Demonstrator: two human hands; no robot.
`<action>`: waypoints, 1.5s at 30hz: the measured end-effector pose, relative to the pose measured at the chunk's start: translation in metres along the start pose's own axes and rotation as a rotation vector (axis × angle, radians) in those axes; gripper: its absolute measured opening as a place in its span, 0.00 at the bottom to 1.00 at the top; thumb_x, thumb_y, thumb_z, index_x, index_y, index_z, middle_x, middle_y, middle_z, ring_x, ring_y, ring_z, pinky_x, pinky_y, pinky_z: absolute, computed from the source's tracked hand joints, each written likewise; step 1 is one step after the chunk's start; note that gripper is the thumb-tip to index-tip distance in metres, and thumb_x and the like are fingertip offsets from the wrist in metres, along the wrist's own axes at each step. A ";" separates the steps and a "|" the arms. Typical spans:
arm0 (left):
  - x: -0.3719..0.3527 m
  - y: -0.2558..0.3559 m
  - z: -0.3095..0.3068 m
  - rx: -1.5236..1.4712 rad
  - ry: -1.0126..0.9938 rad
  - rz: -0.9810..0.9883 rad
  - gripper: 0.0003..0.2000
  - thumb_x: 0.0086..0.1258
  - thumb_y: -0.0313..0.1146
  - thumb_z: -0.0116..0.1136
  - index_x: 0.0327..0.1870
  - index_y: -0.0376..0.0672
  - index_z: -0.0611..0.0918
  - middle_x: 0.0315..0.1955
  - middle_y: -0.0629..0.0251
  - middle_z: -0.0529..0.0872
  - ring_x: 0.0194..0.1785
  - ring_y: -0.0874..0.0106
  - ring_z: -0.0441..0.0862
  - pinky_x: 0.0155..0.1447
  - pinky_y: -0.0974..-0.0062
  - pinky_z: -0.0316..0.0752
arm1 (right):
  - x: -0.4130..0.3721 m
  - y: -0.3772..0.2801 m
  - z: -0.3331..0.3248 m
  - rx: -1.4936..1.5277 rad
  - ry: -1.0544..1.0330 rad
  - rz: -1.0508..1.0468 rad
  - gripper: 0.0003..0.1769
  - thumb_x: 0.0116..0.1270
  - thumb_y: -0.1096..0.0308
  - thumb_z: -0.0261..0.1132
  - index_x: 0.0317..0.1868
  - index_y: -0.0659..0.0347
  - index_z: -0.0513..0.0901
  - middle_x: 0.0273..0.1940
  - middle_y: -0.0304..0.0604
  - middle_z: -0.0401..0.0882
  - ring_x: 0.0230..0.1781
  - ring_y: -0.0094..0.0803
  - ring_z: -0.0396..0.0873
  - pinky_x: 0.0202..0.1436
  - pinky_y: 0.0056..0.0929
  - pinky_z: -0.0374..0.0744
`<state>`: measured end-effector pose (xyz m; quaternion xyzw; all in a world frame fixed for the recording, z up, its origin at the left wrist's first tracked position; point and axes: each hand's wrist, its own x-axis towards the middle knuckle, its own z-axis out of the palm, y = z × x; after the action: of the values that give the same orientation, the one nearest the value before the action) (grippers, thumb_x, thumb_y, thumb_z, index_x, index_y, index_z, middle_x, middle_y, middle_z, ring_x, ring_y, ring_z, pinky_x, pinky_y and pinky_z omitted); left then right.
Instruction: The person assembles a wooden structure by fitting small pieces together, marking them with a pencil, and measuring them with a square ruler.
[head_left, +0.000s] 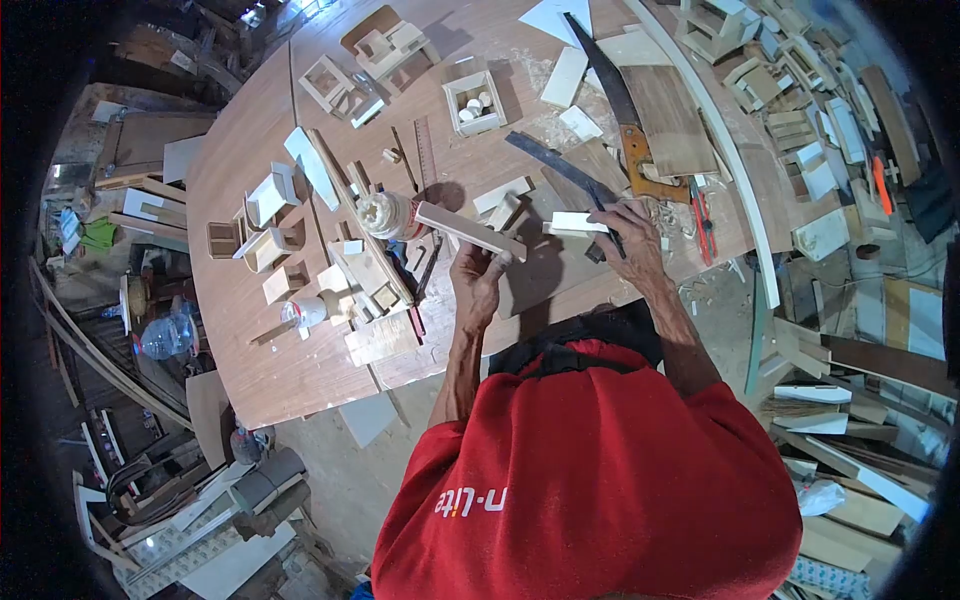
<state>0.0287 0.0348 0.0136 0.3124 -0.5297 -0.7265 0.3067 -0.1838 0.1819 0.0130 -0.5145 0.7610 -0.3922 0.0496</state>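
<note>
My left hand (478,287) is closed round the near end of a light wooden strip (468,231), which slants up and left so its far end overlaps a plastic jar (388,216) with pale, crusted contents. My right hand (634,243) has its fingers closed at the end of a small white-faced wood block (577,222). A long dark flat tool (550,160), like a file, runs toward that hand, its near end partly hidden by the fingers. Small wood offcuts (503,200) lie between the hands.
A handsaw (645,160) and red-handled pliers (704,225) lie right of my hands on the worktable (250,370). Behind are a small box (475,103) with round white pieces and a ruler (427,160). Small wooden models (390,48) stand at the back; scrap wood (850,440) is piled right.
</note>
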 end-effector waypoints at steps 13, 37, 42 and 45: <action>-0.002 0.003 0.020 0.506 -0.155 -0.135 0.12 0.62 0.22 0.59 0.47 0.35 0.76 0.31 0.57 0.85 0.34 0.69 0.83 0.38 0.71 0.76 | -0.007 0.004 0.012 0.138 0.099 0.198 0.16 0.57 0.73 0.69 0.47 0.56 0.84 0.43 0.45 0.83 0.41 0.34 0.79 0.46 0.31 0.77; 0.013 0.056 -0.018 1.576 -0.084 0.201 0.28 0.54 0.29 0.62 0.60 0.46 0.71 0.47 0.56 0.78 0.52 0.56 0.79 0.51 0.50 0.71 | 0.015 -0.027 0.013 0.319 -0.009 0.159 0.14 0.59 0.73 0.68 0.47 0.61 0.83 0.45 0.49 0.83 0.44 0.42 0.82 0.50 0.34 0.78; 0.024 0.081 -0.016 1.272 -0.171 0.309 0.31 0.53 0.21 0.60 0.62 0.42 0.67 0.45 0.52 0.81 0.46 0.51 0.81 0.50 0.59 0.76 | 0.020 -0.033 0.014 0.256 -0.125 0.140 0.14 0.59 0.73 0.67 0.47 0.60 0.82 0.44 0.47 0.83 0.44 0.44 0.81 0.50 0.36 0.78; 0.030 0.081 -0.011 1.004 -0.123 0.188 0.32 0.53 0.19 0.63 0.62 0.41 0.68 0.43 0.54 0.82 0.46 0.58 0.83 0.47 0.64 0.79 | 0.021 -0.031 0.016 0.223 -0.115 0.080 0.14 0.59 0.73 0.66 0.47 0.59 0.82 0.43 0.48 0.82 0.44 0.45 0.81 0.51 0.38 0.77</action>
<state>0.0279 -0.0153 0.0849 0.3288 -0.8561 -0.3688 0.1512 -0.1627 0.1503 0.0289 -0.4967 0.7285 -0.4417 0.1656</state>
